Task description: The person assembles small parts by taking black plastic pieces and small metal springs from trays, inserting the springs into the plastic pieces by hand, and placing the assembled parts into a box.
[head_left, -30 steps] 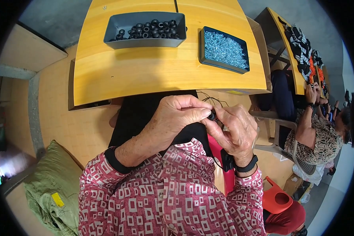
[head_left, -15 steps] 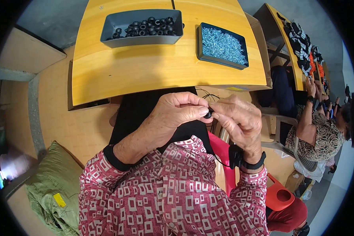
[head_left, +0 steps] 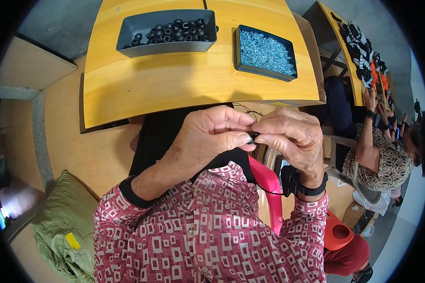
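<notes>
Over my lap, in front of the table edge, my left hand (head_left: pixel 217 129) pinches a small black rounded part (head_left: pixel 253 137) between thumb and fingers. My right hand (head_left: pixel 290 137) closes on the same part from the other side, thumb and forefinger at it. Most of the part is hidden by fingertips. On the table, a grey bin (head_left: pixel 127 47) holds many black, ball-like parts with holes (head_left: pixel 174 33). Right of it, a shallow dark tray (head_left: pixel 238 66) is filled with small clear bluish pieces (head_left: pixel 265 52).
The yellow table (head_left: pixel 174 80) spans the far side. A green sack (head_left: pixel 63 226) lies at lower left. On the right, a seated person (head_left: pixel 380 160) works at another table (head_left: pixel 335 28) bearing black, white and orange items. A red chair part (head_left: pixel 337 231) shows at lower right.
My right hand has shifted slightly right and its wrist has turned a little. Both hands still hold the black part. The view has moved slightly.
</notes>
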`<act>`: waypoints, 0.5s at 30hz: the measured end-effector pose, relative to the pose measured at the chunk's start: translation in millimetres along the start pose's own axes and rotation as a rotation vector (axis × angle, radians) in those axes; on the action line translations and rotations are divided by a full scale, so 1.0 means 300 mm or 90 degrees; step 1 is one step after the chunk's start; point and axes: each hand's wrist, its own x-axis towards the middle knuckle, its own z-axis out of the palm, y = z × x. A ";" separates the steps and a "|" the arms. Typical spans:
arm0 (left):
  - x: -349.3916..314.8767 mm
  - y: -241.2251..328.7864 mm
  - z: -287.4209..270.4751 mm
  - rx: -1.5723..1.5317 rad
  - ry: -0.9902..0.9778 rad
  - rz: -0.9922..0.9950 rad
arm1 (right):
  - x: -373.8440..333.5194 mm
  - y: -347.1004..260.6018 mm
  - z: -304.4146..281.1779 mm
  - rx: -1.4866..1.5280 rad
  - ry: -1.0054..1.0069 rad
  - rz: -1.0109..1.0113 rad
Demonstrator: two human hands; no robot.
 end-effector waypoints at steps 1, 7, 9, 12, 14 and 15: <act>-0.004 0.000 -0.003 0.017 -0.010 0.026 | -0.001 -0.016 0.001 -0.020 0.011 0.006; -0.012 -0.008 0.002 0.103 0.010 0.083 | -0.005 -0.043 0.008 -0.057 0.040 0.028; -0.011 -0.007 -0.001 0.060 0.015 0.045 | -0.005 -0.034 0.011 -0.081 0.041 -0.012; -0.009 0.003 0.002 0.034 0.025 0.029 | -0.010 -0.027 0.006 -0.061 0.037 0.007; -0.006 0.006 0.002 0.047 0.012 0.027 | -0.011 -0.032 0.007 -0.046 0.030 0.010; -0.008 0.005 0.000 0.047 0.012 0.027 | -0.010 -0.029 0.008 -0.046 0.030 0.010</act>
